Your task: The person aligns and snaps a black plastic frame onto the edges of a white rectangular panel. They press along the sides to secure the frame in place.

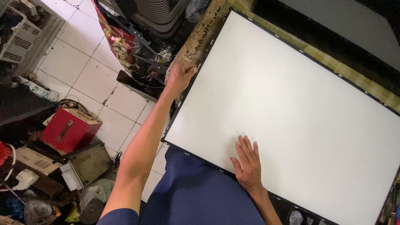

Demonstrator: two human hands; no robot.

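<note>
A large white rectangular panel (pixel 291 104) in a thin black frame lies flat on a worn workbench and fills most of the view. My left hand (pixel 180 76) reaches out and grips the panel's left edge with curled fingers. Near the panel's near edge, my right hand (pixel 248 163) rests flat on the white surface, palm down, fingers spread. My blue-clad lap (pixel 200 191) is just below that edge.
The bench's rough wooden rim (pixel 200 33) shows at the top left. On the white tiled floor (pixel 79 66) at the left are a red box (pixel 68 130), a grey metal unit (pixel 87 164), a white basket (pixel 18 35), cables and other clutter.
</note>
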